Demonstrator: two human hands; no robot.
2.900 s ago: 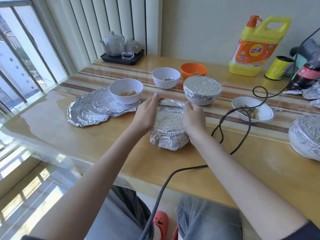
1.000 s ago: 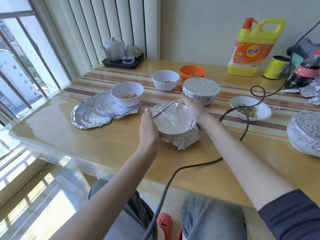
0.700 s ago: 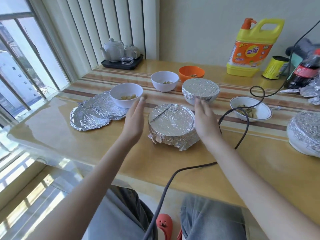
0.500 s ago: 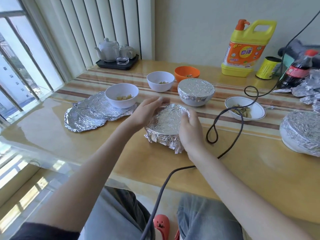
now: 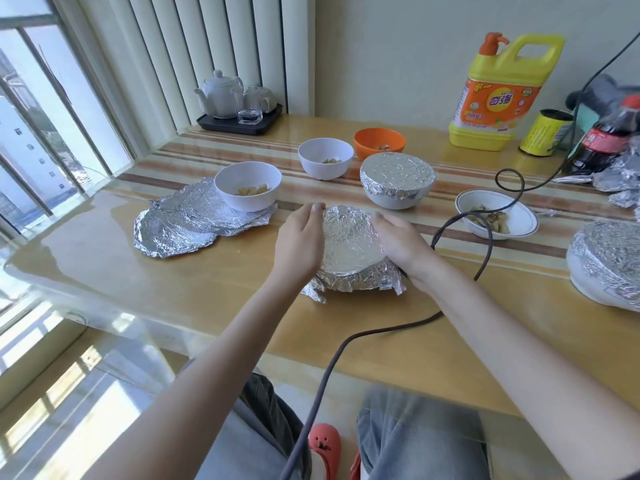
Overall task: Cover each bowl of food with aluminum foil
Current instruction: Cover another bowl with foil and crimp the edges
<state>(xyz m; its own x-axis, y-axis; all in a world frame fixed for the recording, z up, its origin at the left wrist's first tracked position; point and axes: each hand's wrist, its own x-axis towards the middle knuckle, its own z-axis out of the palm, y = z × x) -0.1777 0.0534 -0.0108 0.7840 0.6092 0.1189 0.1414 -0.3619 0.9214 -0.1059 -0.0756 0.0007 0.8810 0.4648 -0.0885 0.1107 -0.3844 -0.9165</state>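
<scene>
A foil-covered bowl sits on the table right in front of me. My left hand presses against its left side and my right hand against its right side, fingers laid along the foil rim. Loose foil flares out at the bowl's base. Spare foil sheets lie to the left, with an uncovered white bowl of food standing on their edge. Behind are another uncovered white bowl, an orange bowl and a foil-covered white bowl.
A shallow bowl of food sits at the right with a dark cable looping over it. A large foil-covered bowl is at the right edge. Detergent bottle, yellow can, cola bottle and tea tray line the back.
My hands turned the bowl, let go and spread apart for a moment, then closed in again on both sides of the foil. The bowl stays in the same spot.
</scene>
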